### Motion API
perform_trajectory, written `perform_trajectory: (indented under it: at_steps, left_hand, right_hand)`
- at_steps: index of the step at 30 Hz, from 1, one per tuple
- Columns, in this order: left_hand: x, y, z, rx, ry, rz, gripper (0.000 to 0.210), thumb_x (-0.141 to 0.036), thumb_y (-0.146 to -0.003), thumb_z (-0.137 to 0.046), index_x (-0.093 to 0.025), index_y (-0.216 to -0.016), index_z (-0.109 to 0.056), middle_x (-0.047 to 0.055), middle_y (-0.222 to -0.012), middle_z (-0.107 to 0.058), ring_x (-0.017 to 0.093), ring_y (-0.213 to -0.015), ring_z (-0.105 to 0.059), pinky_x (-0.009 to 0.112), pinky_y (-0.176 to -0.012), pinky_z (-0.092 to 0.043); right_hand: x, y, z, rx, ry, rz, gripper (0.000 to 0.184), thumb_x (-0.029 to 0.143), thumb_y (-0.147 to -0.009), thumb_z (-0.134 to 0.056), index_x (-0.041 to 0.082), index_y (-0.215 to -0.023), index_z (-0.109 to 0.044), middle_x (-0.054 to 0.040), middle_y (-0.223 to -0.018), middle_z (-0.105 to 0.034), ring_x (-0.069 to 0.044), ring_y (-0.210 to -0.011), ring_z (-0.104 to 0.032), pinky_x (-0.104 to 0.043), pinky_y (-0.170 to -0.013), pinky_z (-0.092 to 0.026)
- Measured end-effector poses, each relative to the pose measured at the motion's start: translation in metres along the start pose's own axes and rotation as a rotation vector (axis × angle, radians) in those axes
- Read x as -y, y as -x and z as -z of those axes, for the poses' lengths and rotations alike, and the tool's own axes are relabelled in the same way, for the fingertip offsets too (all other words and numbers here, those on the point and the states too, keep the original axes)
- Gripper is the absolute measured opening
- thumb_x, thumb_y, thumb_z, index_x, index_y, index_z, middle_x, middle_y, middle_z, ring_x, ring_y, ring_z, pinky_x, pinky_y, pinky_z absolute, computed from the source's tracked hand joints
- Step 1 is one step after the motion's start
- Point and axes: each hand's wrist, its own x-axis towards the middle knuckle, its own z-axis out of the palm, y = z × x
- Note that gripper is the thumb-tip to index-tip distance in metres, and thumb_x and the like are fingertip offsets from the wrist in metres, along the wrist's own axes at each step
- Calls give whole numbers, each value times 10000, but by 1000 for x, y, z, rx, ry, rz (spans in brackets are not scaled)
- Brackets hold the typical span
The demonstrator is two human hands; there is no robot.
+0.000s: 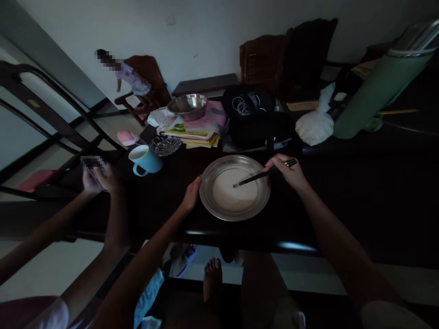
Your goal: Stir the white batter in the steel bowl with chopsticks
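A wide metal bowl [210, 203] stands on the dark table in front of me, with a pale, milky mixture [229, 194] in it. My left hand [191, 195] steadies the bowl, its fingers pressed along the left rim. Black chopsticks [255, 177] slant down into the mixture from the right, their tips coated in white. They are gripped near their upper end by my right hand [286, 171], above the bowl's right edge.
Left of the bowl are a light-blue mug [151, 161] and a glass ashtray [166, 144]. Behind lie booklets [195, 139], another metal bowl [188, 106] and a black bag [254, 123]. A bag of white powder [315, 125] and green thermos [380, 93] stand right. Another person's hands [99, 178] hold a phone.
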Motion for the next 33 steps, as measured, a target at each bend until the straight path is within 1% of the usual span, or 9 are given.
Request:
perform_trajectory:
  at_steps: [3,8,12,17,19,23,25,29,33]
  left_hand:
    - [5,0,10,15,-24,3,730,-775,-860,-430,-179,-1132,-753,96,-1249,-726,359,-1352,-524,510,-1150,-371]
    - [15,5,29,36,-43,10,869,-883,-792,-301,-205,-1061,-773,98,-1227,-735,383,-1400,-459,517,-1194,-277]
    - [17,10,34,104,-105,-17,898,-859,-830,-286,-163,-1188,-728,86,-1291,-705,382,-1436,-398,496,-1229,-226]
    - [14,9,30,187,-122,-38,752,-779,-873,-408,-228,-1319,-661,54,-1424,-617,326,-1461,-392,473,-1242,-264]
    - [13,10,30,228,-117,-45,768,-756,-897,-383,-211,-1392,-602,73,-1505,-535,311,-1467,-389,473,-1249,-252]
    - [16,10,33,285,-115,-64,783,-729,-921,-355,-187,-1459,-528,94,-1553,-471,295,-1477,-374,466,-1253,-223]
    - [18,10,33,276,-107,-65,788,-740,-912,-362,-189,-1445,-545,96,-1537,-494,297,-1469,-388,459,-1248,-233]
    - [16,9,31,234,-51,-21,812,-770,-880,-397,-176,-1398,-592,108,-1477,-565,319,-1445,-422,470,-1236,-258]
    - [4,5,21,167,72,85,799,-790,-853,-429,-180,-1313,-661,108,-1355,-665,344,-1348,-528,485,-1187,-336]
  right_hand:
    - [1,0,0,24,-14,-21,457,638,-870,-608,212,-760,-736,-44,-679,-755,-206,-670,-720,-334,-685,-552]
    - [-3,1,1,28,-24,-39,436,636,-854,-632,218,-820,-752,-37,-697,-762,-204,-705,-725,-332,-729,-554]
    - [-3,2,-3,14,-32,-48,438,625,-864,-627,210,-782,-743,-41,-686,-755,-202,-681,-720,-329,-708,-557]
    - [1,3,-11,80,-9,1,438,628,-867,-620,221,-791,-763,-49,-769,-771,-211,-784,-732,-343,-791,-566]
    - [3,3,-9,50,15,1,437,632,-859,-628,225,-774,-764,-51,-775,-774,-217,-798,-732,-349,-802,-565]
    - [3,3,-2,-45,-7,-35,482,662,-858,-605,214,-744,-741,-47,-653,-742,-209,-651,-704,-349,-695,-559]
    - [2,3,-3,3,-20,-40,493,665,-862,-596,210,-745,-745,-47,-656,-740,-203,-647,-701,-342,-685,-557]
    - [0,1,-5,123,28,2,465,640,-871,-604,219,-762,-770,-48,-784,-768,-211,-816,-726,-342,-816,-555]
    - [0,0,0,-20,11,-16,466,641,-868,-607,210,-757,-746,-43,-710,-757,-194,-702,-715,-325,-726,-549]
